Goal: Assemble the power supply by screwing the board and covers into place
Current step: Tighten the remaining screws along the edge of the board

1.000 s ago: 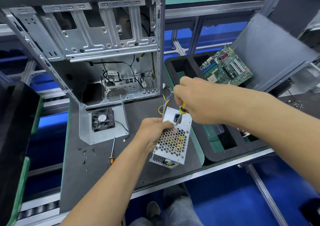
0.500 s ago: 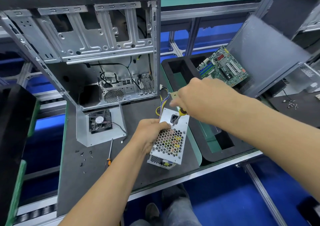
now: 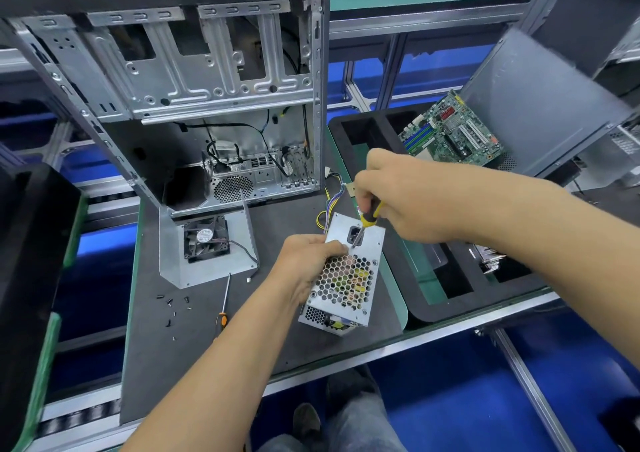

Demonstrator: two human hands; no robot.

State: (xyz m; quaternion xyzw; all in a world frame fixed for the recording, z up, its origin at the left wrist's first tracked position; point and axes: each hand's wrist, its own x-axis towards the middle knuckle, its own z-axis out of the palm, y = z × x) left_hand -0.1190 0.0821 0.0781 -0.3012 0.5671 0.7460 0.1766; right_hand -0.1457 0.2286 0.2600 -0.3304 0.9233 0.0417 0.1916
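A silver power supply (image 3: pixel 349 278) with a honeycomb grille stands tilted on the dark mat, coloured wires trailing from its far end. My left hand (image 3: pixel 308 264) grips its left edge, fingers curled over the top face. My right hand (image 3: pixel 398 195) holds a yellow-and-black screwdriver (image 3: pixel 370 216) whose shaft points down onto the top face beside the power socket. The tip's contact point is hard to make out.
An open computer case (image 3: pixel 180 87) stands behind. A metal bracket with a fan (image 3: pixel 206 240), a second screwdriver (image 3: pixel 223 304) and several loose black screws (image 3: pixel 171 307) lie at left. A motherboard (image 3: pixel 450 134) leans in a black foam tray (image 3: pixel 450 306) at right.
The view has shifted slightly. Both hands stay on the power supply and screwdriver; the screwdriver's handle shows a little more below my right hand.
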